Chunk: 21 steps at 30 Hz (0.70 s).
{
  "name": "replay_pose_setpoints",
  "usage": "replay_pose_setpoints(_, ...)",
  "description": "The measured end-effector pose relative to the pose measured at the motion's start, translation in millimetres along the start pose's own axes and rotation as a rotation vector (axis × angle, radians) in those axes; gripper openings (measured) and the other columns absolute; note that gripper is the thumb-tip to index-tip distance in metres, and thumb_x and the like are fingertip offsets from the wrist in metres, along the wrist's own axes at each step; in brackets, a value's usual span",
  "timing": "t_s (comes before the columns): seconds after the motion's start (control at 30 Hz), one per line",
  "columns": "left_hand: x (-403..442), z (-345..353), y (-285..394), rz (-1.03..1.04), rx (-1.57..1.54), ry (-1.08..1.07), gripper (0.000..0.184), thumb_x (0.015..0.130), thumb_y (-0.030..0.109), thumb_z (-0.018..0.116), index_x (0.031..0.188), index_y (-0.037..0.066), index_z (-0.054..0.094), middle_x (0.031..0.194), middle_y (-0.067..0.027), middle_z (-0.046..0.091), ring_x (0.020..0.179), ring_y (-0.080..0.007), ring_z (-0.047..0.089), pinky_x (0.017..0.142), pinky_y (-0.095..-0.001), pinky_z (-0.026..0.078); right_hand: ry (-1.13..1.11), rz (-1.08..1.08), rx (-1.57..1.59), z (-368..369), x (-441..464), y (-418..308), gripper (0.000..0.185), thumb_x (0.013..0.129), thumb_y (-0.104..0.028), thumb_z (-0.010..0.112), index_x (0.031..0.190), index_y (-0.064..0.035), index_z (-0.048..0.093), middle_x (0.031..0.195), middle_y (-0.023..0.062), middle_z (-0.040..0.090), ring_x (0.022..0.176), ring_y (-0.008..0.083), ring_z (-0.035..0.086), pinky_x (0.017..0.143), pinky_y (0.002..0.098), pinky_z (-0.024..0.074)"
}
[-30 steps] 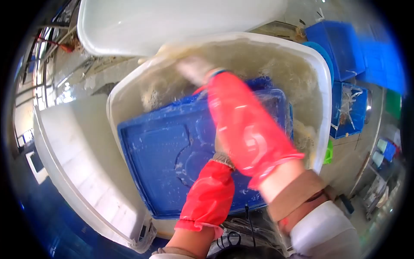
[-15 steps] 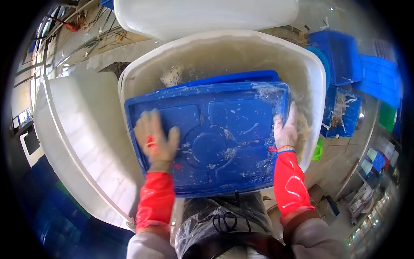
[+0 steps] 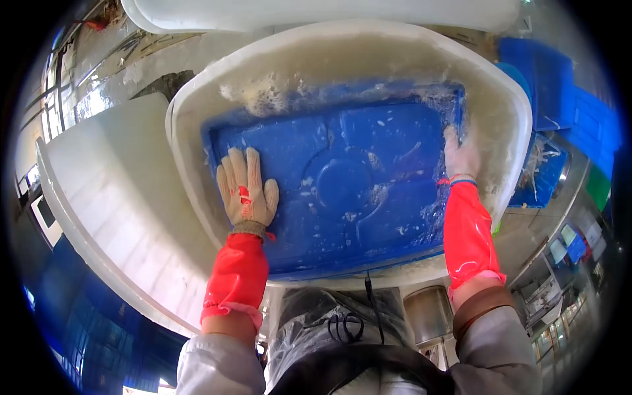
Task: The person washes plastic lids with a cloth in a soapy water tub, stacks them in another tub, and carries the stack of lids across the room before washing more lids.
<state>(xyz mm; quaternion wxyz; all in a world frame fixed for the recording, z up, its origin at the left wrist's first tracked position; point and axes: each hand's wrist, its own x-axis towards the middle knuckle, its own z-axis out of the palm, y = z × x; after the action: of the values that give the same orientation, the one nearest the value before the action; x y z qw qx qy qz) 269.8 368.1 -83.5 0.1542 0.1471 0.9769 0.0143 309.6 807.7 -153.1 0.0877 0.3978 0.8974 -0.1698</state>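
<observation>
"Tub [image 3: 525,125], white and rounded: what does it contain?"

"Cloudy water [image 3: 368,56], with a blue tray [image 3: 342,187] lying broad and nearly level in it, wet across its face."

"And over the tray?"

"Red sleeves [image 3: 471,230], reaching down to pale gloves [image 3: 245,178]. The left hand [image 3: 248,197] is open, palm down on the tray's left part, fingers extended and thumb apart."

"Does the right hand [image 3: 462,159] grip anything?"

"I cannot tell. It sits at the tray's right edge, thumb near the rim, but the rest of its fingers are not clearly visible."

"Anything smaller?"

"Foam [image 3: 266,99] floats by the tray's far left edge, and a red patch [image 3: 244,196] marks the back of the left glove."
</observation>
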Motion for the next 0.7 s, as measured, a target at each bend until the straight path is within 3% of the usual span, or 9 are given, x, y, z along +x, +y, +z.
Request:
replay_pose_setpoints(0.07,9,1,-1,-0.014,-0.008,-0.023,0.074,0.089,0.029,0.062,0.154,0.000,0.041,0.156,-0.0332,0.037,0.145,-0.0510,0.033,0.123,-0.0593,0.020,0.023,-0.012,-0.024,6,10,3,0.081,0.090,-0.058,0.066,0.153,-0.0125,0.044,0.133,0.0255,0.064,0.121,0.0457,0.061,0.103,0.0483,0.0486)
replay_pose_setpoints(0.13,7,7,-5,0.016,-0.001,0.038,0.072,0.090,0.029,0.061,0.154,0.002,0.042,0.156,-0.0323,0.038,0.145,-0.0504,0.033,0.122,-0.0590,0.020,-0.244,0.148,-0.013,-15,12,-16,0.082,0.089,-0.060,0.065,0.152,-0.0099,0.045,0.142,0.0249,0.059,0.128,0.0449,0.057,0.107,0.0477,0.0462)
replay_pose_setpoints(0.17,6,9,-7,0.045,0.005,0.105,0.071,0.090,0.030,0.061,0.154,0.004,0.042,0.156,-0.0314,0.038,0.145,-0.0497,0.034,0.122,-0.0587,0.020,-0.254,0.150,-0.026,-14,7,-17,0.082,0.089,-0.060,0.065,0.152,-0.0099,0.045,0.142,0.0249,0.059,0.128,0.0449,0.057,0.107,0.0477,0.0462)
replay_pose_setpoints(0.23,5,14,-8,0.038,0.006,0.122,0.068,0.089,0.030,0.063,0.151,0.006,0.046,0.153,-0.0298,0.040,0.142,-0.0492,0.036,0.122,-0.0578,0.023,-0.028,0.032,-0.004,-9,3,-20,0.084,0.093,-0.061,0.061,0.151,-0.0029,0.044,0.145,0.0279,0.055,0.134,0.0436,0.052,0.112,0.0452,0.0407)
replay_pose_setpoints(0.4,17,6,-4,0.013,-0.052,0.053,0.065,0.089,0.035,0.064,0.147,0.010,0.049,0.151,-0.0249,0.044,0.136,-0.0455,0.041,0.120,-0.0556,0.026,0.223,-0.212,-0.127,7,7,9,0.081,0.095,-0.058,0.060,0.152,-0.0033,0.043,0.145,0.0276,0.055,0.133,0.0433,0.054,0.111,0.0456,0.0417)
replay_pose_setpoints(0.47,5,14,-4,0.025,-0.113,0.049,0.065,0.088,0.036,0.063,0.145,0.008,0.050,0.146,-0.0253,0.046,0.131,-0.0451,0.044,0.117,-0.0556,0.028,0.015,0.031,-0.064,-15,-6,-15,0.078,0.097,-0.055,0.059,0.151,-0.0028,0.043,0.143,0.0259,0.058,0.129,0.0419,0.058,0.109,0.0446,0.0436)
replay_pose_setpoints(0.53,-12,29,-7,0.033,0.037,0.210,0.069,0.093,0.038,0.056,0.153,0.008,0.044,0.153,-0.0270,0.043,0.141,-0.0446,0.038,0.122,-0.0541,0.023,0.106,-0.089,0.008,-5,-13,-1,0.075,0.097,-0.052,0.061,0.151,-0.0041,0.044,0.138,0.0249,0.062,0.125,0.0407,0.061,0.106,0.0444,0.0458)
replay_pose_setpoints(0.6,-32,31,-8,-0.003,0.053,0.145,0.070,0.093,0.038,0.057,0.155,0.008,0.043,0.154,-0.0277,0.042,0.141,-0.0452,0.038,0.122,-0.0551,0.023,0.128,-0.186,0.093,-3,-29,9,0.079,0.093,-0.052,0.066,0.153,-0.0060,0.042,0.144,0.0240,0.056,0.128,0.0404,0.059,0.109,0.0454,0.0441)
replay_pose_setpoints(0.7,-35,32,-10,0.077,0.070,0.339,0.060,0.087,0.034,0.059,0.140,0.007,0.052,0.138,-0.0242,0.049,0.123,-0.0437,0.047,0.111,-0.0556,0.033,0.044,-0.086,0.179,-5,-37,10,0.077,0.093,-0.046,0.069,0.154,-0.0062,0.042,0.146,0.0227,0.054,0.130,0.0378,0.057,0.110,0.0436,0.0433)
